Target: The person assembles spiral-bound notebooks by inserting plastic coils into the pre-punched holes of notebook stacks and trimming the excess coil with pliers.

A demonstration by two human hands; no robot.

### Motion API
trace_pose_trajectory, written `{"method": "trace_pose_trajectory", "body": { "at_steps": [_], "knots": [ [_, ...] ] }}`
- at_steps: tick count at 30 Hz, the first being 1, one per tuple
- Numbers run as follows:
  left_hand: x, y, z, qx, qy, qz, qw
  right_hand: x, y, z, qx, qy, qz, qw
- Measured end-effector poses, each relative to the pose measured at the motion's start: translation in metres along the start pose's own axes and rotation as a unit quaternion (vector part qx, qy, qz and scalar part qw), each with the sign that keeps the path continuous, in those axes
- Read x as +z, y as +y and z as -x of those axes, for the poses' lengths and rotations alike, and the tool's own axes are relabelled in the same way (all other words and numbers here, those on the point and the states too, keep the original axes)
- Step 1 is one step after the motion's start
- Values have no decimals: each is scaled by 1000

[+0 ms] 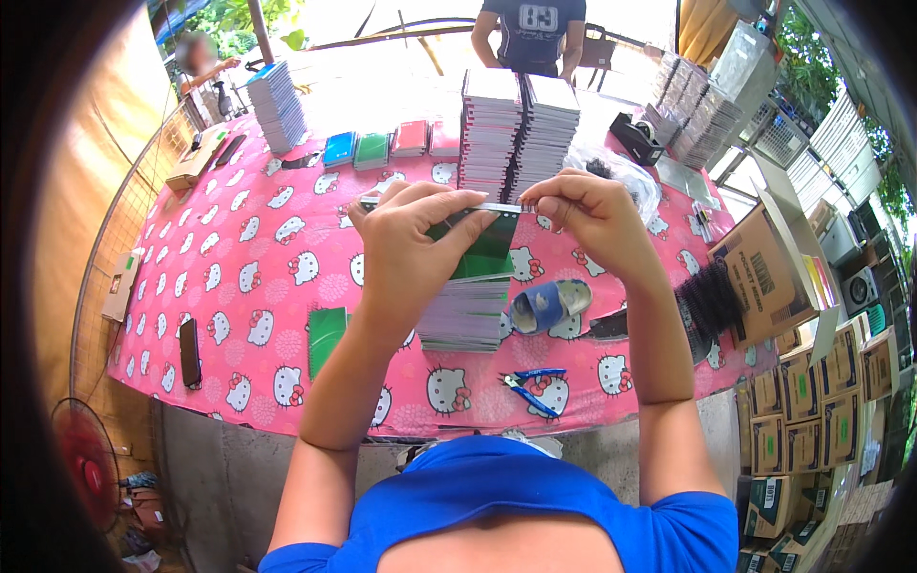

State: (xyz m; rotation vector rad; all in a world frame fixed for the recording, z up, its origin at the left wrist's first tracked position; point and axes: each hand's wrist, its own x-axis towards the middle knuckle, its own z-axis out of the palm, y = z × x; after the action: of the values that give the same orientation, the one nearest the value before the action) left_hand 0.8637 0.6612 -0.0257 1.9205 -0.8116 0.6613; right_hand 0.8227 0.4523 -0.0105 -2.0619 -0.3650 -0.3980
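My left hand (406,234) grips a green-covered notebook (489,241) by its far edge, thumb on the cover beside a row of punched holes. At the right end of that edge, the fingertips of my right hand (594,222) are pinched on a thin dark binding wire, largely covered by the fingers. Below the held notebook stands a stack of green-covered notebooks (463,320). A blue and beige roll-like object (551,306) lies to its right. Blue-handled cutters (530,390) rest nearer to me. One green notebook (327,339) lies beside my left forearm.
Tall notebook stacks (492,134) rise beyond my hands, with small blue, green and red notebook piles (411,138) left of them. Black coils (709,306) lie by a cardboard box (769,272) at right. A phone (190,351) is at left. A person (530,38) stands across the table.
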Motion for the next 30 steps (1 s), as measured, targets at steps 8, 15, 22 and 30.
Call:
{"method": "trace_pose_trajectory", "body": {
  "at_steps": [8,15,22,30],
  "knots": [
    [1,-1,-2,-3,16,-19,1000,13,-19,2,2,34,40,999],
    [0,-1,0,-57,-2,28,998,24,-26,-1,-142,93,216,962],
    [-4,0,2,-47,2,-18,999,31,-39,-2,-113,78,256,957],
    [-5,1,2,-50,-6,-21,998,35,-38,-5,-91,70,222,968]
  ]
}}
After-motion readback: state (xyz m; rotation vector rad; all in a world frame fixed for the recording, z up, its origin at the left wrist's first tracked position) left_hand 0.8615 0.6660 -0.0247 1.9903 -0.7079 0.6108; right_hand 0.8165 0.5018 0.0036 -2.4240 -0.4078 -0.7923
